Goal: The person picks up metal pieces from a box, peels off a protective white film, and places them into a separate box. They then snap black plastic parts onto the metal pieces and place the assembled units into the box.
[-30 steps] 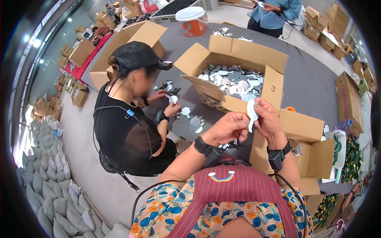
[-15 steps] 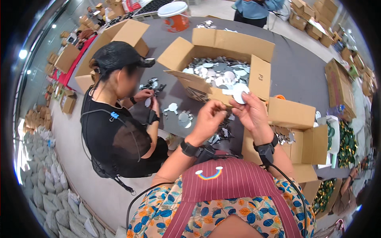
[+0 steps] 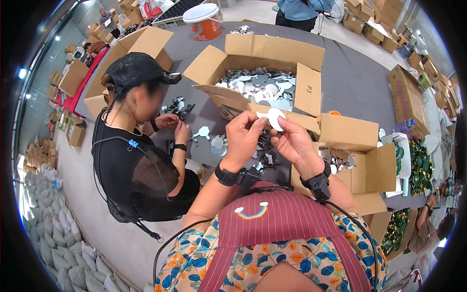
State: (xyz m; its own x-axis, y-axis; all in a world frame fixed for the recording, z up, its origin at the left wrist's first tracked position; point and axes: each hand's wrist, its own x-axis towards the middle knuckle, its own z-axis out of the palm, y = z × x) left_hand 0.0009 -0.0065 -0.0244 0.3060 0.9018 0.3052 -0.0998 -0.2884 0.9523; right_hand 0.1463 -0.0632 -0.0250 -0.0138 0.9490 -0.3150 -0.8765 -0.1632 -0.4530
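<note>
Both forearms rise from the lower edge, wrists bent inward so the hands meet above the grey table (image 3: 350,82), each wrist wearing a black band. The left hand (image 3: 243,138) and right hand (image 3: 292,141) together pinch a small white disc (image 3: 275,118) between fingertips, the left hand's fingers curled over its left edge and the right thumb under its right side. The disc sits in the air just in front of an open box (image 3: 265,48) filled with grey and white pieces, while a co-worker (image 3: 131,160) in black sits to the left, handling small parts.
</note>
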